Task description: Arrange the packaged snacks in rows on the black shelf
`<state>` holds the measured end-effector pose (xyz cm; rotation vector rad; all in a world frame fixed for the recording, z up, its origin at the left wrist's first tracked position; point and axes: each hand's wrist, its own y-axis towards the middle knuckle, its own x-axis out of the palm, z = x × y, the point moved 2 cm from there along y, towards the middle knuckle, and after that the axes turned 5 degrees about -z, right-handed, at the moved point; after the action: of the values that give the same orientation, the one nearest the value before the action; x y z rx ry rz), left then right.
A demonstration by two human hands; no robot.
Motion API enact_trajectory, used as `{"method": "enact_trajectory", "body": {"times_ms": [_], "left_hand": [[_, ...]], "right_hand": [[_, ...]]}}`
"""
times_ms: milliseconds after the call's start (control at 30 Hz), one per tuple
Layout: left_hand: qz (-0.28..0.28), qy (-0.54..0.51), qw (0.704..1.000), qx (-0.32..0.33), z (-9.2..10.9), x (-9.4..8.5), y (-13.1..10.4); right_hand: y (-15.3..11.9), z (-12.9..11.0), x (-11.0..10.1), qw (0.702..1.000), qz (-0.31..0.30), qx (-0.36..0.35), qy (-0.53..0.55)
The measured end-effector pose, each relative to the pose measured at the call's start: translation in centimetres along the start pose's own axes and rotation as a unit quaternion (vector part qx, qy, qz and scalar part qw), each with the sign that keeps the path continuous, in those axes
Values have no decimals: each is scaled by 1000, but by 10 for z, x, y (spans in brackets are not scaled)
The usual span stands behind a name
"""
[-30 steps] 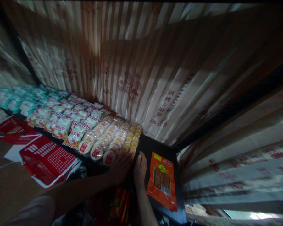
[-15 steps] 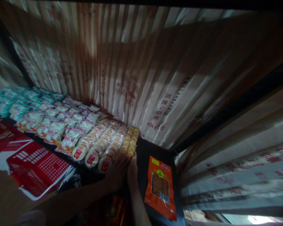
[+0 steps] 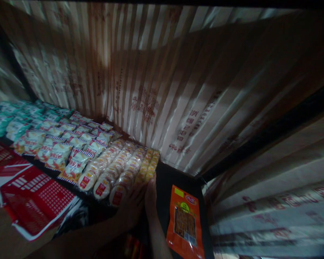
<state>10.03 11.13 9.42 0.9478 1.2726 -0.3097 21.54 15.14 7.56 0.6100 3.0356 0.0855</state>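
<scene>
Rows of round cakes in clear wrap (image 3: 118, 176) lie on a dark shelf (image 3: 162, 201). Right of them are two rows of small yellow packets (image 3: 148, 164). My left hand (image 3: 132, 204) rests at the front end of the yellow packets, beside the nearest round cakes, its fingers stretched forward and apart from any grip. My right hand (image 3: 150, 194) is upright along the right side of the yellow packets' front end, fingers extended. The two hands are close together. What lies between the palms is dark and hidden.
An orange snack bag (image 3: 185, 223) lies right of my hands. White-and-red snack bags (image 3: 54, 154) and teal bags (image 3: 16, 127) fill the shelf's left. A red basket (image 3: 37, 201) stands in front. Pleated printed sheeting (image 3: 143, 72) hangs behind; a dark bar (image 3: 248, 140) slants at right.
The view has shifted slightly, so the goods sit a little lower and the basket further left. Both hands remain at the front of the yellow packets.
</scene>
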Motion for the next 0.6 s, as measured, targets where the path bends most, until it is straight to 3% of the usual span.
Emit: {"method": "enact_trajectory", "body": {"times_ms": [167, 333, 600], "left_hand": [[-2, 8, 1000, -4, 1, 0, 1], [-10, 31, 999, -27, 2, -4, 3], [-11, 29, 999, -33, 2, -2, 3]], "right_hand": [[6, 3, -10, 999, 25, 28, -6], [34, -1, -23, 997, 48, 62, -18], [59, 2, -9, 1000, 8, 14, -21]]}}
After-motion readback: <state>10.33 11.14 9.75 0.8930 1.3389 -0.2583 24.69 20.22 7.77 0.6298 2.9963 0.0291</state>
